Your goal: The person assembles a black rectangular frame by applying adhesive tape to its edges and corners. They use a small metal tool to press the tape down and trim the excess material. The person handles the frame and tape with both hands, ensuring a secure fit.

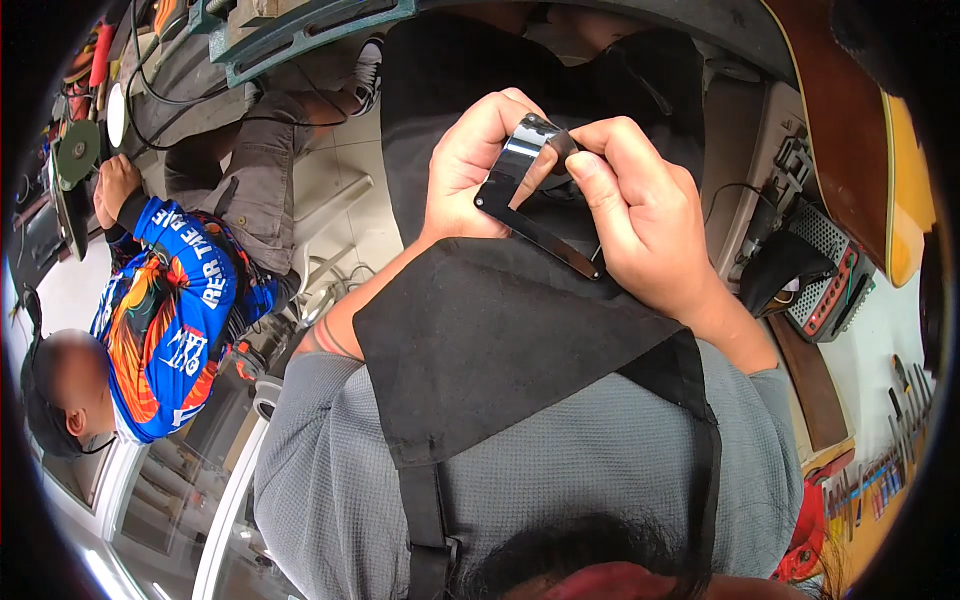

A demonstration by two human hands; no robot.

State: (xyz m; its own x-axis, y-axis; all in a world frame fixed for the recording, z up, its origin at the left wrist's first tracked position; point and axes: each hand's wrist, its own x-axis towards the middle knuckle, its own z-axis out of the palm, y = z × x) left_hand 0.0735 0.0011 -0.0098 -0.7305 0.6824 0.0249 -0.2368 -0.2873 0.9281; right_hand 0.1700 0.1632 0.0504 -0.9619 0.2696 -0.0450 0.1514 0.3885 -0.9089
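Note:
Above the lap, my left hand point(462, 165) wraps round the back of a glossy black V-shaped piece point(518, 165), its thumb hidden behind it. Two flat, mirror-bright arms make up the piece, meeting at a corner with a small screw. One arm points up between my hands; the other slants down to the right. My right hand point(640, 205) is closed, thumb and forefinger pinched at the raised arm's upper end. What lies between those fingertips is mostly hidden. A black apron point(500, 330) covers my front and lap beneath the hands.
On the left, a co-worker in a blue and orange shirt point(190, 300) reaches to a green grinding disc point(77, 153). A teal metal frame point(310, 40) spans the upper left. Rightward are a perforated metal box point(830, 270), a yellow-edged board point(905, 200) and racked hand tools point(900, 410).

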